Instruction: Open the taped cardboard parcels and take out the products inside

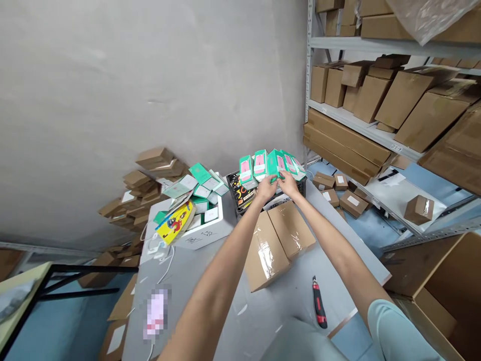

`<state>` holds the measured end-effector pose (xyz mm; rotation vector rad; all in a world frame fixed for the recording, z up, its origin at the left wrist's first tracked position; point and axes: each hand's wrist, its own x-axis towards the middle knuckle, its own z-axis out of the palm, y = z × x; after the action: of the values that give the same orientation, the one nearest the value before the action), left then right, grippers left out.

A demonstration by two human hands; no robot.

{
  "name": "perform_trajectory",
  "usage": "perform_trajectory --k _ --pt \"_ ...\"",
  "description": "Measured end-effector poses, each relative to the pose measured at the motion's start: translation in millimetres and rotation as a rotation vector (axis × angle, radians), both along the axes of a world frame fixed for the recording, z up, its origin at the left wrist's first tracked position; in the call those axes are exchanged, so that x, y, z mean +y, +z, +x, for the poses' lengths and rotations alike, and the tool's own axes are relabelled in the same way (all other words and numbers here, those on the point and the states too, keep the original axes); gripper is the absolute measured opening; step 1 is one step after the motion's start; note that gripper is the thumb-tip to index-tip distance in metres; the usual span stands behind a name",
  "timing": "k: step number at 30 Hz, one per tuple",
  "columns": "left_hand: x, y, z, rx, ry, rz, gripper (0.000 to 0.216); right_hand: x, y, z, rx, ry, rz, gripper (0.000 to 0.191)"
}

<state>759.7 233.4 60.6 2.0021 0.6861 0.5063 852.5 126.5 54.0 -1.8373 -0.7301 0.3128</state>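
The wall (150, 75) is the biggest thing, and it stands behind the crate. Next comes the shelf (338, 43), full of boxes, to the right of the crate. The table (278, 301) is under the crate and comes out on its near side. The crate (302, 186) is black and has green boxes (246, 170) leaning in a row on it. A white bin (221, 228), also heaped, sits just left of the crate. Two brown boxes (267, 250) with shiny tape lie just in front of the crate. The left hand (266, 189) and right hand (288, 184) are over the crate's near side, close together. A knife (318, 303) lies well in front of the crate, a bit to the right. The row could tip or slide off the crate, I think, because the boxes lean and sit tight together, so one bump may push the rest. An arm could also brush the knife if it swung low. The green box (276, 160) in the grip is on top of the crate. Both hands seem to pinch its near, low end, with most of it sticking out past the fingers; I cannot tell how tightly.
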Motion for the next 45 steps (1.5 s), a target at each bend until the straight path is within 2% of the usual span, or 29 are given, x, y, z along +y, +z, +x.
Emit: perform_trajectory --k 3,5,8,10,14,16,19,23,28,30,31,33,35,36,38,41,43,45 --pt "-9 -10.1 -32 -0.029 -0.006 0.007 0.043 -11 -9.2 -1 0.004 0.007 0.036 0.061" --pt "-21 -19.7 -65 -0.043 -0.010 -0.003 0.044 -23 -14.7 -2 0.003 -0.021 0.078 0.063" --pt "-52 -40.3 -132 -0.060 -0.013 -0.040 0.042 -44 -23.4 -10 0.016 -0.062 0.132 0.060" --pt "-78 -56.4 -183 -0.086 -0.009 -0.072 0.041 -61 -30.9 -28 0.029 -0.065 0.172 0.057" --pt "-138 -80.8 -287 -0.106 0.091 -0.139 0.040 -95 -51.4 -100 0.103 0.048 0.223 0.064" --pt "-167 -84.3 -337 -0.099 0.178 -0.155 0.038 -111 -62.9 -148 0.167 0.127 0.184 0.068" --pt "-203 -79.9 -409 -0.091 0.327 -0.144 0.036 -126 -79.5 -220 0.262 0.293 0.104 0.067" --pt "-240 -61.8 -516 -0.063 0.671 -0.040 0.035 -126 -101.6 -312 0.365 0.523 0.016 0.069" --pt "-287 -36.3 -667 0.019 1.307 0.251 0.042 -114 -124.8 -412 0.489 0.762 -0.132 0.086" --pt "-299 -37.4 -727 -0.006 1.573 0.313 0.051 -108 -129.6 -445 0.534 0.843 -0.203 0.092" --pt "-302 -42.3 -755 -0.048 1.693 0.290 0.056 -104 -131.0 -460 0.554 0.870 -0.242 0.093" --pt "-300 -60.3 -801 -0.189 1.877 0.092 0.066 -96 -132.3 -490 0.580 0.883 -0.326 0.094" --pt "-291 -86.0 -830 -0.316 1.874 -0.314 0.074 -88 -132.8 -517 0.572 0.852 -0.419 0.091" --pt "-285 -99.5 -839 -0.356 1.804 -0.506 0.077 -85 -133.0 -529 0.556 0.836 -0.464 0.088" --pt "-276 -123.7 -846 -0.409 1.641 -0.727 0.081 -83 -133.1 -548 0.522 0.823 -0.525 0.081" --pt "-278 -145.1 -851 -0.490 1.462 -0.804 0.079 -93 -129.6 -569 0.480 0.804 -0.511 0.076" --pt "-289 -149.2 -864 -0.544 1.414 -0.795 0.074 -107 -123.0 -583 0.424 0.781 -0.469 0.077" --pt "-305 -147.3 -888 -0.596 1.396 -0.759 0.069 -122 -112.2 -602 0.382 0.791 -0.443 0.079"
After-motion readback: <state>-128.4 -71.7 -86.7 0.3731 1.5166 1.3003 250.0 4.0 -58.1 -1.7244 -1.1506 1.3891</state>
